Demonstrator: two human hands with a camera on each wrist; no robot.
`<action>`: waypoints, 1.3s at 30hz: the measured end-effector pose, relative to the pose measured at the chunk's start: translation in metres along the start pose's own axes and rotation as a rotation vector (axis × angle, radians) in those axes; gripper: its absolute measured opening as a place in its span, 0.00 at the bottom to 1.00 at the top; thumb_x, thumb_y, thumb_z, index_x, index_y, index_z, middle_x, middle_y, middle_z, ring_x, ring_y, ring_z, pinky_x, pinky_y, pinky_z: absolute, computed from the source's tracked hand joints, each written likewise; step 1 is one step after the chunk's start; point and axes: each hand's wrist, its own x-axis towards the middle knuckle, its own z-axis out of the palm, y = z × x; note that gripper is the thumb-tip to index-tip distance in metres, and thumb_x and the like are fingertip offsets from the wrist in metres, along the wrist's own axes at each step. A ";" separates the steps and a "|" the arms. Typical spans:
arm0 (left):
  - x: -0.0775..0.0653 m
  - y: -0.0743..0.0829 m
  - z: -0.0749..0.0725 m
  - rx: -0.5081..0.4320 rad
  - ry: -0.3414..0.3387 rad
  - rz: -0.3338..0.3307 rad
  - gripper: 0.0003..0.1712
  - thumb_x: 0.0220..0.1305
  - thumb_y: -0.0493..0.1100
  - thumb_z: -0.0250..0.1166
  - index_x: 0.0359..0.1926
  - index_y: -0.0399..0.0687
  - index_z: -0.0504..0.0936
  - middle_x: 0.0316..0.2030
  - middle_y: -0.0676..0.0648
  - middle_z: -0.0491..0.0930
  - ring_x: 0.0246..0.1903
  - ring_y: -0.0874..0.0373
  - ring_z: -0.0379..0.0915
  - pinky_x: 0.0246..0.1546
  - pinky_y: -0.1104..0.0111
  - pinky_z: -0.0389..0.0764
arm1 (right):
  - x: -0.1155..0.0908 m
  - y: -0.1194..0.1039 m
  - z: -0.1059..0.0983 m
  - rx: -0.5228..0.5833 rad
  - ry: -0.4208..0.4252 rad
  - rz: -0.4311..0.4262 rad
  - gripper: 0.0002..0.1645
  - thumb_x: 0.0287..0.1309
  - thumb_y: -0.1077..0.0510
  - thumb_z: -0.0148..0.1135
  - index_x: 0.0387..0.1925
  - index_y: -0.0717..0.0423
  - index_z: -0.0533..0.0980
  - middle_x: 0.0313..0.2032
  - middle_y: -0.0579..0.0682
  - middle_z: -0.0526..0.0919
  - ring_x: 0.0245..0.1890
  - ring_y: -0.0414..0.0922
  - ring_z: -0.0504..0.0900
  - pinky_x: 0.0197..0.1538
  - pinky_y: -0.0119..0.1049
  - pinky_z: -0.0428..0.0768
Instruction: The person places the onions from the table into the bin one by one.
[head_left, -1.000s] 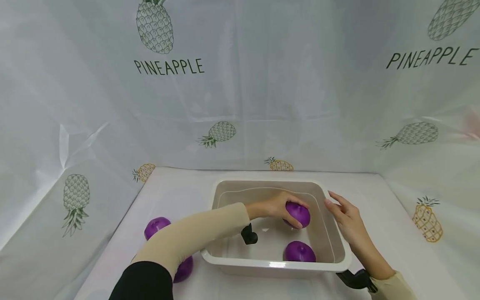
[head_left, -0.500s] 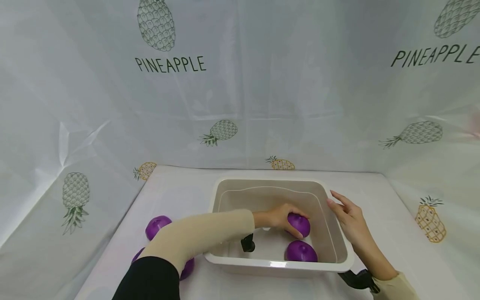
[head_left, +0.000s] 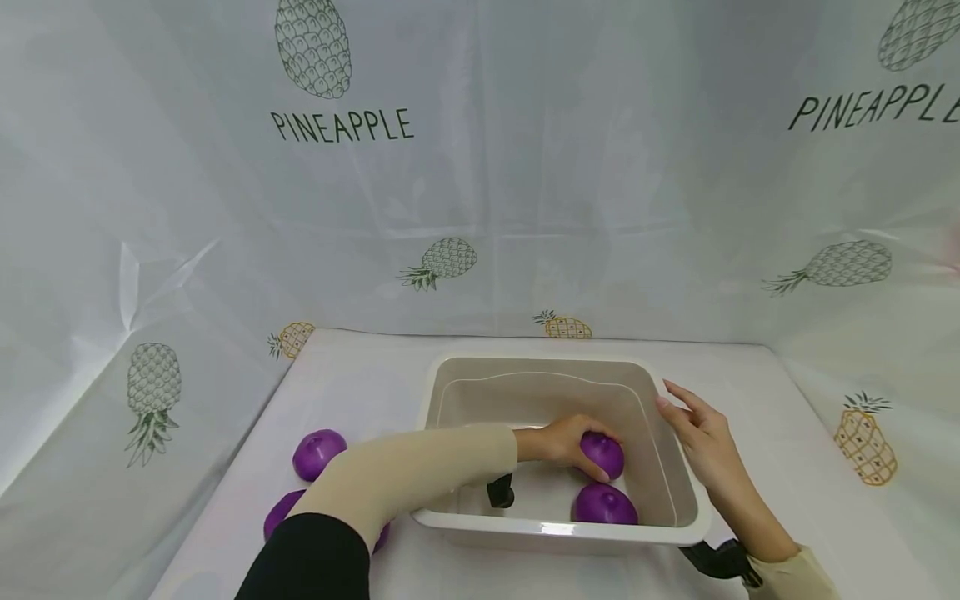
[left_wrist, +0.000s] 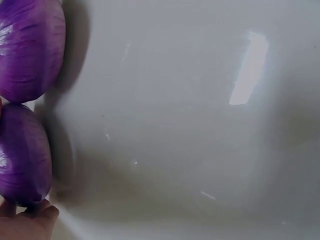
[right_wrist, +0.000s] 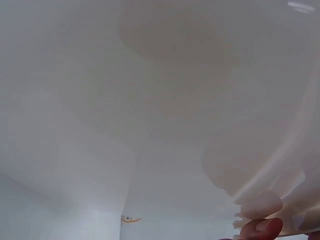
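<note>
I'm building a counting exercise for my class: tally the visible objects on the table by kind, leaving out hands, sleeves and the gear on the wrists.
Purple onions, some partly hidden: 5
Off-white bin: 1
Total: 6

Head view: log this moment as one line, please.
left hand: grips purple onion in bin; right hand: touches bin's right side; second onion: in bin, beside gripped one; other onions: on table, left of bin
</note>
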 end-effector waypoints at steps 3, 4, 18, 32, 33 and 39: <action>-0.001 0.001 -0.002 -0.001 -0.012 0.006 0.36 0.47 0.42 0.82 0.60 0.46 0.81 0.54 0.52 0.82 0.48 0.73 0.73 0.48 0.85 0.69 | 0.000 -0.001 0.001 -0.010 -0.002 -0.007 0.32 0.75 0.52 0.52 0.71 0.68 0.62 0.49 0.75 0.79 0.33 0.36 0.85 0.31 0.34 0.84; -0.002 0.002 -0.004 -0.002 -0.015 0.007 0.36 0.47 0.42 0.82 0.60 0.45 0.81 0.54 0.52 0.82 0.48 0.73 0.73 0.48 0.85 0.69 | 0.000 -0.001 0.002 -0.012 -0.002 -0.007 0.32 0.75 0.52 0.52 0.71 0.68 0.62 0.49 0.75 0.79 0.33 0.36 0.84 0.31 0.34 0.84; -0.007 0.022 -0.025 -0.019 -0.011 -0.015 0.37 0.47 0.42 0.82 0.61 0.46 0.81 0.56 0.52 0.82 0.53 0.69 0.75 0.50 0.83 0.70 | 0.001 -0.005 0.004 -0.027 -0.015 -0.010 0.33 0.75 0.51 0.52 0.71 0.68 0.61 0.49 0.76 0.79 0.31 0.39 0.85 0.30 0.36 0.85; -0.030 0.066 -0.095 -0.153 -0.012 0.065 0.36 0.56 0.42 0.76 0.66 0.46 0.76 0.60 0.50 0.79 0.61 0.62 0.71 0.62 0.72 0.67 | -0.002 -0.005 0.002 -0.008 -0.014 0.018 0.33 0.75 0.51 0.52 0.71 0.67 0.61 0.48 0.75 0.80 0.31 0.41 0.86 0.29 0.37 0.85; -0.035 0.068 -0.101 -0.147 0.002 0.058 0.36 0.55 0.43 0.77 0.66 0.48 0.76 0.60 0.51 0.79 0.61 0.61 0.72 0.62 0.70 0.68 | -0.002 -0.005 0.002 -0.011 -0.011 0.017 0.33 0.75 0.51 0.52 0.71 0.67 0.61 0.49 0.75 0.80 0.31 0.41 0.86 0.29 0.37 0.85; -0.064 0.066 -0.139 -0.103 0.094 0.024 0.36 0.56 0.47 0.77 0.66 0.53 0.76 0.60 0.50 0.79 0.60 0.56 0.73 0.62 0.63 0.71 | -0.004 -0.004 0.000 -0.035 0.003 0.000 0.32 0.75 0.52 0.52 0.70 0.67 0.62 0.50 0.76 0.79 0.30 0.37 0.85 0.29 0.36 0.85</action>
